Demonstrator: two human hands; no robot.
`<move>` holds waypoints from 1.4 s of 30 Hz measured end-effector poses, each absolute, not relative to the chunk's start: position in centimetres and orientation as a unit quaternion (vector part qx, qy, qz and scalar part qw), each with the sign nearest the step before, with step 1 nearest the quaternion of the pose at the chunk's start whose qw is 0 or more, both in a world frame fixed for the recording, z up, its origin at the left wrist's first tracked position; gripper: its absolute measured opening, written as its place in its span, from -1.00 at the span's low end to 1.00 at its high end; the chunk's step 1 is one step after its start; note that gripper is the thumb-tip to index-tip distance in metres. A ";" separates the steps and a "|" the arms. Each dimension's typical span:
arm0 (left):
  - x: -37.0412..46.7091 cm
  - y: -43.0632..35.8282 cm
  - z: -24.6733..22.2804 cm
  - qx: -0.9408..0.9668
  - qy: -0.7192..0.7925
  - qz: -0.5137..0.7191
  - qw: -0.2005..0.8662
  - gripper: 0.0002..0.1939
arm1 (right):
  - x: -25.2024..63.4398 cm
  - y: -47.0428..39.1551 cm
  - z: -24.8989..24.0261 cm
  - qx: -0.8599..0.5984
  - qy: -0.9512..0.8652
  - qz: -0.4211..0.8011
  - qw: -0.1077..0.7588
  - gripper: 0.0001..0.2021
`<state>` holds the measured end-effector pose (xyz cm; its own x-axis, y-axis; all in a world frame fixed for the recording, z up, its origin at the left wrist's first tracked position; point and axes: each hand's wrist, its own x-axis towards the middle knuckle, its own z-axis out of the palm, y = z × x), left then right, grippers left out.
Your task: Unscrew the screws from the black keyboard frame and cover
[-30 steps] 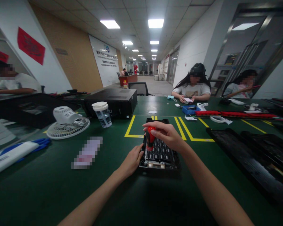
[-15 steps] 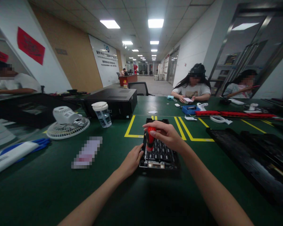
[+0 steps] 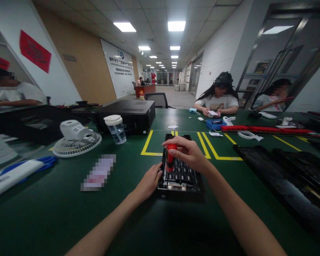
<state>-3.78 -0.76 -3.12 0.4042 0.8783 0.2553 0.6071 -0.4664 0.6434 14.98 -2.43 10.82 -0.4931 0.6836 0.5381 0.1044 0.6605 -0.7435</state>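
Note:
A black rectangular device (image 3: 182, 174) with rows of rounded, shiny cells lies on the green table. Its exact kind I cannot make out. My left hand (image 3: 151, 179) is closed on its left edge. Above the device's left side, my right hand (image 3: 188, 151) grips a screwdriver (image 3: 171, 161) by its red and black handle. The screwdriver stands nearly upright, its shaft pointing down at the near left corner, beside a pale strip. Whether its tip touches a screw is too small to tell.
Left of the device are a pixelated flat item (image 3: 98, 172), a white fan (image 3: 77, 138), a lidded cup (image 3: 116, 129) and a black case (image 3: 128, 113). Long black panels (image 3: 266, 177) lie right. Ahead are a blue tray (image 3: 214, 124), a tape roll (image 3: 245, 135) and a seated person (image 3: 218, 99).
Almost nothing differs. My right hand and the screwdriver handle show only a very slight shift; my left hand and the device stay in place.

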 end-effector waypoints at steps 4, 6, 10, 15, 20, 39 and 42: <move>-3.7 -0.8 -3.1 0.807 0.462 0.289 0.228 -0.61 | 14.9 -2.4 10.6 -0.245 -0.793 0.337 0.444 -0.74; -3.7 -0.8 -3.1 0.808 0.462 0.288 0.226 -0.60 | 14.8 -2.3 10.5 -0.244 -0.793 0.338 0.445 -0.74; -3.7 -0.7 -3.2 0.807 0.462 0.289 0.228 -0.60 | 14.8 -2.4 10.5 -0.245 -0.792 0.338 0.445 -0.75; -3.7 -0.6 -3.2 0.807 0.460 0.290 0.231 -0.60 | 14.7 -2.5 10.6 -0.246 -0.789 0.341 0.448 -0.75; -3.8 -0.7 -3.1 0.806 0.458 0.291 0.237 -0.59 | 14.6 -2.5 10.5 -0.251 -0.789 0.336 0.448 -0.76; -3.7 -1.0 -2.6 0.809 0.458 0.288 0.231 -0.61 | 14.4 -2.5 10.3 -0.271 -0.792 0.313 0.448 -0.76; -3.7 -1.0 -2.7 0.808 0.460 0.289 0.231 -0.61 | 14.3 -2.4 10.2 -0.271 -0.794 0.307 0.450 -0.77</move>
<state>-3.67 -0.96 -2.69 0.4105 0.8755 0.2550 0.6089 -0.4713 0.6380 14.35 -2.38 10.19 -0.4486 0.7066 0.5473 0.1546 0.6645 -0.7312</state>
